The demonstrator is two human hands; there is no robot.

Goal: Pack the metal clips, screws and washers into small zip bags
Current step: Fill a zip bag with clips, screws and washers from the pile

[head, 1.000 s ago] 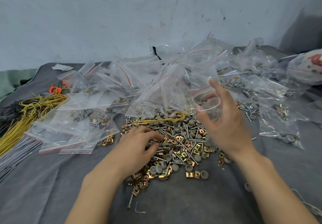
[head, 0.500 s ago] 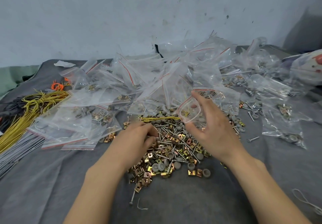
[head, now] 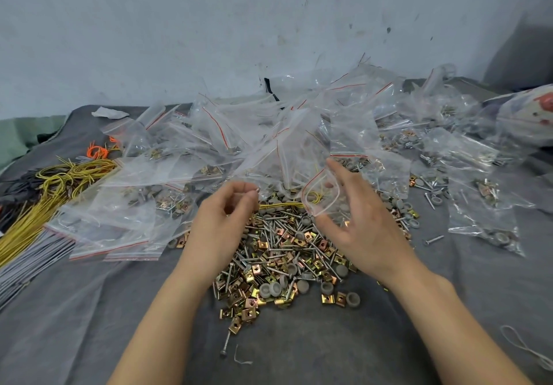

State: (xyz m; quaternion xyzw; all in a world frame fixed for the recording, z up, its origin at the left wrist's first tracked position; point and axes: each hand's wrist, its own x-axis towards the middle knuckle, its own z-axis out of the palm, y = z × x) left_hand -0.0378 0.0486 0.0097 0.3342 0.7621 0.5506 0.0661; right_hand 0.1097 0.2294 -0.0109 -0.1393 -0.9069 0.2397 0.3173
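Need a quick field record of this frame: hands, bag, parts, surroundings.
left hand: above pile, fingertips pinch a small part, kind unclear
right hand: holds bag, mouth open
pile: loose clips, screws, washers on grey cloth
filled bags: left and behind pile
wires: yellow, far left

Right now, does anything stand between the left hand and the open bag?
Nothing visible does. The left hand pinches a small metal piece beside the bag, whose mouth the right hand holds open; only air lies between.
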